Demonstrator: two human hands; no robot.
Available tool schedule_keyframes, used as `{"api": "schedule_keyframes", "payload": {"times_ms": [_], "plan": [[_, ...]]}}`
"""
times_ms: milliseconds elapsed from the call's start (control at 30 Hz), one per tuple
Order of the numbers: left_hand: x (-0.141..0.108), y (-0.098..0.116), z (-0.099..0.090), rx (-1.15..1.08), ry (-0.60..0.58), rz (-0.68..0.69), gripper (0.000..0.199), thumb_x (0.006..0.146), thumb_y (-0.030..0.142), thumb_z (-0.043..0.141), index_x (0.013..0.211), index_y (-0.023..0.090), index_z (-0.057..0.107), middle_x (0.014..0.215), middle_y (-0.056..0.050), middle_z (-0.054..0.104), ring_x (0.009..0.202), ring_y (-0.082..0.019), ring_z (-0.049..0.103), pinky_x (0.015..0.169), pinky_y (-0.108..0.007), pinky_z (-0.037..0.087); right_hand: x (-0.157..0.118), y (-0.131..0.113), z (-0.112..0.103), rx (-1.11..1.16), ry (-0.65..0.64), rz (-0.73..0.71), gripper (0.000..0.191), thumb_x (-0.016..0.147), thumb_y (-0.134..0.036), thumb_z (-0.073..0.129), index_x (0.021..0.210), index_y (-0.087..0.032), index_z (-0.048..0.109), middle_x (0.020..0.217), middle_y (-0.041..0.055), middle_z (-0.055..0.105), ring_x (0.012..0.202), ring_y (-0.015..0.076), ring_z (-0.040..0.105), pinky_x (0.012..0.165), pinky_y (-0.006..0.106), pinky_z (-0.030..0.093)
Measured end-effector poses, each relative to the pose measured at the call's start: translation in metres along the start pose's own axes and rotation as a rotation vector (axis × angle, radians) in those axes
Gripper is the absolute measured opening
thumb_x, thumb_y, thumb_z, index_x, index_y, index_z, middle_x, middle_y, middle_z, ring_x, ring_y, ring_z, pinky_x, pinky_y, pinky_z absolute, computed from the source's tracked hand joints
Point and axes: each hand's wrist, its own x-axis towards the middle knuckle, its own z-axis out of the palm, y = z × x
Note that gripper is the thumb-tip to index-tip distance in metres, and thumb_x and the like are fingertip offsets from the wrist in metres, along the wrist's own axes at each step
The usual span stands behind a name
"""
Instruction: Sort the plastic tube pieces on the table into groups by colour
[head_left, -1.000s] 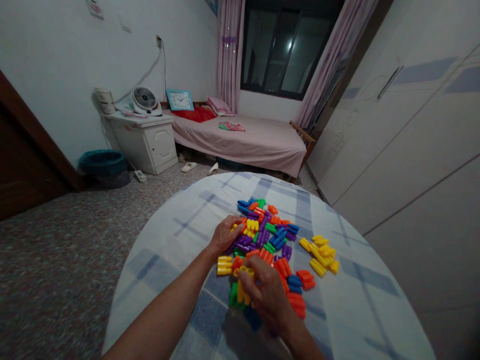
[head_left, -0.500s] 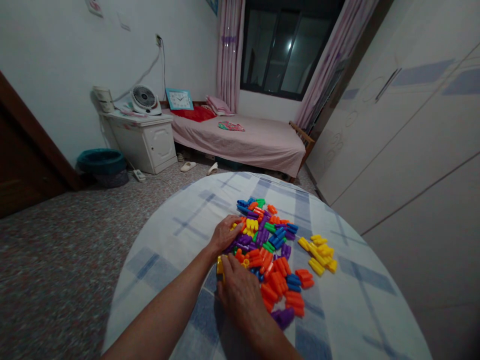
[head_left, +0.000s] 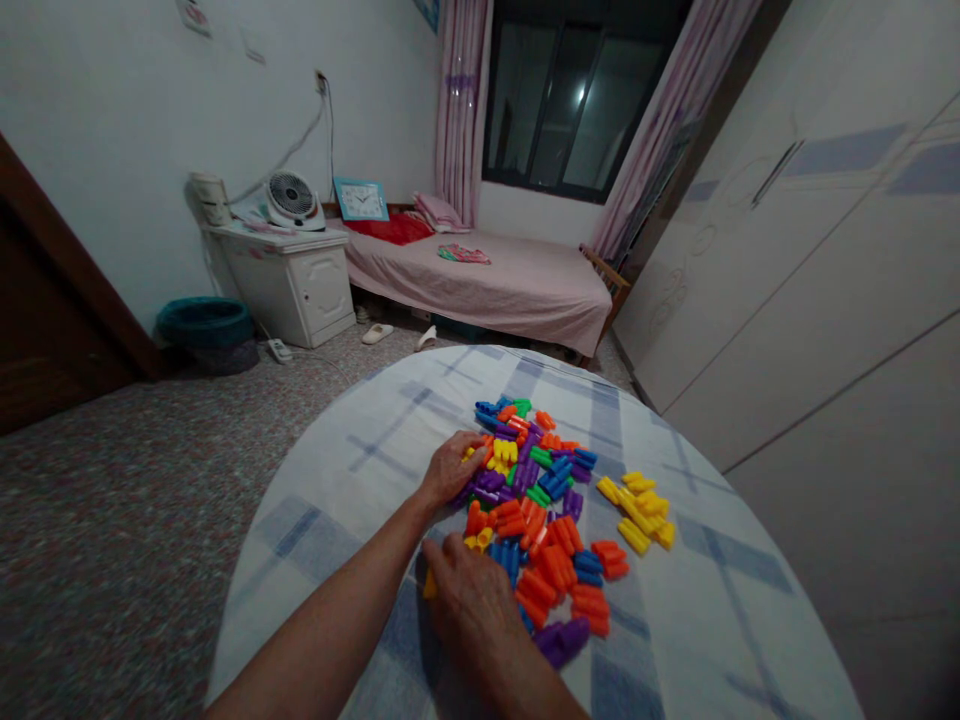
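Note:
On the round table lies a loose pile of plastic building blocks (head_left: pixel 536 535), tube-shaped and joined in short rows, in orange, purple, blue, green and yellow. My left hand (head_left: pixel 452 467) rests at the pile's left edge, thumb and fingers closed about a small yellow block (head_left: pixel 469 454), mostly hidden. Nearer to me, my right hand (head_left: pixel 476 595) curls palm down over another yellow block (head_left: pixel 430 584); only its left end shows past the fingers. Just beyond these fingertips lie a yellow block (head_left: pixel 480 540) and a blue block (head_left: pixel 505 560). A purple block (head_left: pixel 562 642) sits beside my right wrist.
Right of the pile stands a separate group of yellow blocks (head_left: pixel 640 508). A checked cloth covers the table (head_left: pixel 337 500). Beyond are a bed (head_left: pixel 510 285), a white cabinet (head_left: pixel 300 285) with a fan (head_left: pixel 292 197), a bin (head_left: pixel 206 330) and a wardrobe (head_left: pixel 810 330).
My right hand has drawn slightly toward me and left, the yellow block moving with it. Blue blocks beyond its fingers show more now. My left hand has hardly moved.

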Motion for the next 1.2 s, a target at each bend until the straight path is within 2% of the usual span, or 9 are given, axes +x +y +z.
{"api": "schedule_keyframes", "payload": {"times_ms": [167,267,367,467,567,667,800,967,1200], "plan": [[0.000,0.000,0.000,-0.003,-0.008,-0.003,0.026,0.085,0.032,0.046,0.096,0.017,0.064,0.102,-0.006,0.064,0.098,-0.018,0.059,0.091,-0.032,0.045,-0.005,-0.001,-0.016,0.206,-0.027,-0.043,0.035,0.070,-0.018,0.059,0.104,-0.023,0.053,0.099,0.0042,0.057,0.072,0.0170,0.059,0.057,0.026,0.044],[0.000,0.000,0.000,-0.009,-0.010,-0.009,0.025,0.085,0.032,0.047,0.096,0.018,0.064,0.102,-0.006,0.063,0.098,-0.018,0.059,0.091,-0.031,0.045,-0.005,0.014,-0.040,0.420,0.071,-0.050,0.048,0.072,-0.024,0.059,0.119,-0.026,0.047,0.108,0.0034,0.055,0.086,0.0167,0.059,0.069,0.027,0.048],[0.000,0.000,0.000,-0.016,-0.014,-0.018,0.026,0.085,0.032,0.047,0.097,0.017,0.064,0.104,-0.007,0.063,0.101,-0.018,0.058,0.092,-0.032,0.044,-0.004,0.055,-0.064,0.425,0.285,0.131,0.043,0.081,-0.026,0.052,0.124,-0.025,0.045,0.115,0.0056,0.052,0.099,0.0174,0.055,0.084,0.030,0.047],[0.000,0.000,0.000,-0.013,-0.021,-0.025,0.027,0.086,0.033,0.047,0.097,0.017,0.064,0.105,-0.007,0.063,0.101,-0.019,0.058,0.093,-0.032,0.044,-0.009,0.115,-0.077,0.226,0.454,0.359,0.037,0.085,-0.036,0.048,0.119,-0.022,0.050,0.110,0.0083,0.054,0.100,0.0212,0.055,0.087,0.035,0.046],[0.000,0.000,0.000,-0.003,-0.018,-0.020,0.026,0.085,0.033,0.047,0.097,0.018,0.065,0.104,-0.006,0.064,0.100,-0.018,0.058,0.092,-0.032,0.044,-0.023,0.169,-0.075,0.017,0.434,0.568,0.039,0.085,-0.043,0.045,0.114,-0.018,0.054,0.104,0.0103,0.056,0.095,0.0244,0.057,0.079,0.036,0.048],[0.000,-0.001,0.001,0.000,-0.011,-0.015,0.026,0.086,0.033,0.047,0.097,0.018,0.065,0.103,-0.006,0.064,0.100,-0.018,0.058,0.091,-0.031,0.045,-0.040,0.198,-0.066,-0.102,0.360,0.726,0.044,0.086,-0.045,0.042,0.116,-0.016,0.054,0.106,0.0108,0.056,0.088,0.0233,0.059,0.073,0.035,0.048],[0.000,-0.001,0.001,0.003,-0.009,-0.007,0.025,0.086,0.032,0.046,0.096,0.018,0.065,0.103,-0.006,0.064,0.098,-0.018,0.059,0.090,-0.031,0.045,-0.052,0.207,-0.058,-0.189,0.285,0.788,0.045,0.087,-0.045,0.038,0.119,-0.017,0.053,0.109,0.0106,0.055,0.083,0.0221,0.060,0.065,0.033,0.048],[0.001,-0.003,0.001,-0.004,-0.005,-0.002,0.028,0.087,0.034,0.044,0.098,0.017,0.064,0.103,-0.006,0.064,0.098,-0.018,0.059,0.091,-0.030,0.045,-0.051,0.211,-0.057,-0.247,0.359,0.754,0.038,0.087,-0.039,0.040,0.113,-0.016,0.057,0.107,0.0116,0.057,0.091,0.0245,0.058,0.073,0.036,0.048],[0.000,-0.001,-0.001,-0.050,-0.040,-0.045,0.036,0.090,0.038,0.039,0.108,0.019,0.063,0.110,-0.006,0.065,0.104,-0.018,0.058,0.093,-0.031,0.044,-0.014,0.187,-0.055,0.111,0.486,0.402,0.036,0.084,-0.037,0.046,0.113,-0.018,0.056,0.110,0.0102,0.057,0.103,0.0236,0.054,0.092,0.040,0.043]]}}
